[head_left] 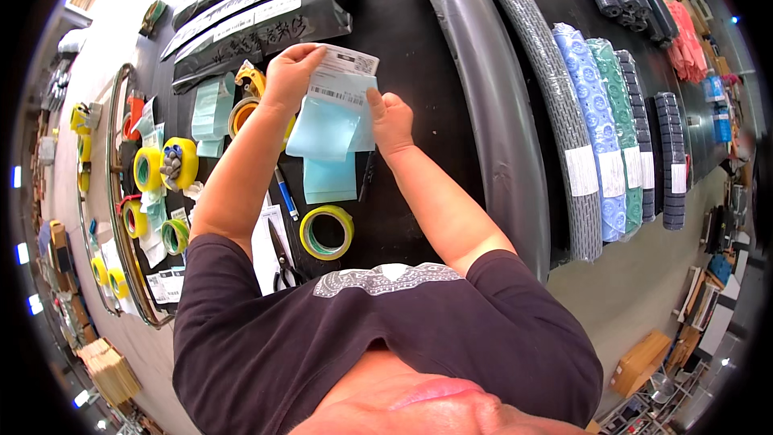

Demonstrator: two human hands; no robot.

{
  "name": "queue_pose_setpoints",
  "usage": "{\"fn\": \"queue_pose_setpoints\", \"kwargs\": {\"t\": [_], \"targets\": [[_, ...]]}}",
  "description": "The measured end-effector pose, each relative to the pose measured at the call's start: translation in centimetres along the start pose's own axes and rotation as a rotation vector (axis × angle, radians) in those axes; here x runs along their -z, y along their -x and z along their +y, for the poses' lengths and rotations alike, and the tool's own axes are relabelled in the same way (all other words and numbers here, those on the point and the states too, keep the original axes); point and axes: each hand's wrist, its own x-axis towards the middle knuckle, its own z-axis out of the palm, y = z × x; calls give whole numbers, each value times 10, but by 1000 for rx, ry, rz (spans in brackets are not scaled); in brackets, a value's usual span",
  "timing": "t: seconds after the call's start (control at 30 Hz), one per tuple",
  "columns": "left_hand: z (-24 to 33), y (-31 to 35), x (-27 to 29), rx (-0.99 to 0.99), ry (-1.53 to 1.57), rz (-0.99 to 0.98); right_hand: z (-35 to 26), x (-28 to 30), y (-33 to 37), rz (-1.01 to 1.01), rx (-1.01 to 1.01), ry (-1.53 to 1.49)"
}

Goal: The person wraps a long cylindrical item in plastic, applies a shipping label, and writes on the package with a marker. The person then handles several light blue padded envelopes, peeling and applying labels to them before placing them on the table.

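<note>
My left hand (291, 74) pinches the upper left corner of a white shipping label (348, 63) printed with barcodes. My right hand (393, 119) has its fingers closed at the right edge of the same label. Pale blue backing paper (322, 130) hangs below the label, with another light blue piece (330, 179) under it on the black table. Just nearer to me lie a roll of yellow tape (326, 232), a blue-and-white pen (287, 195) and black-handled scissors (283, 262). A long package in black plastic (493, 97) lies to the right of my right forearm.
Black wrapped packages (278, 28) lie at the far left. Several rolled mats, including a grey one (555, 97) and a blue one (588, 121), line the right side. A metal-railed cart (121, 193) with several tape rolls (147, 169) stands left. A tape dispenser (250, 80) lies beside my left forearm.
</note>
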Motion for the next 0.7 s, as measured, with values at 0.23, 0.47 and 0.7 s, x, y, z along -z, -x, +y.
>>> {"fn": "queue_pose_setpoints", "kwargs": {"t": [0.23, 0.47, 0.7], "targets": [[53, 0, 9, -348, 70, 196, -5, -3, 8, -35, 32, 214], [157, 13, -20, -539, -197, 95, -20, 7, 8, -132, 73, 473], [180, -28, -149, -445, -681, -721, -102, 133, 52, -171, 515, 910]]}}
